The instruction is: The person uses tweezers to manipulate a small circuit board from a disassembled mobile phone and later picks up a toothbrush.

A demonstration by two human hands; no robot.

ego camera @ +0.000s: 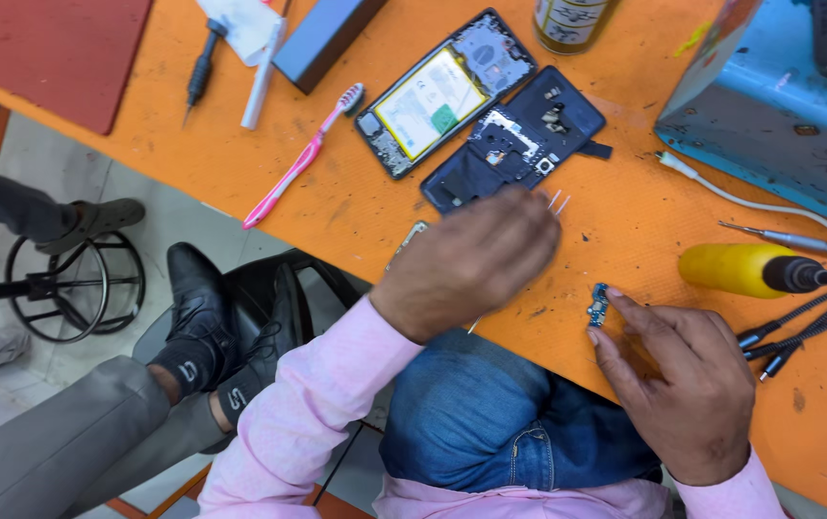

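My left hand is curled over the orange table and grips thin metal tweezers; only their tips show past my fingers. They lie just below a dark phone back cover. An opened phone with its battery showing lies beside the cover. My right hand rests on the table, with thumb and forefinger pinching a small blue circuit board.
A pink toothbrush, a black screwdriver, a dark box and a red mat lie at the left. A blue metal machine, a yellow-handled tool and cables are at the right. Another person's legs are below the table edge.
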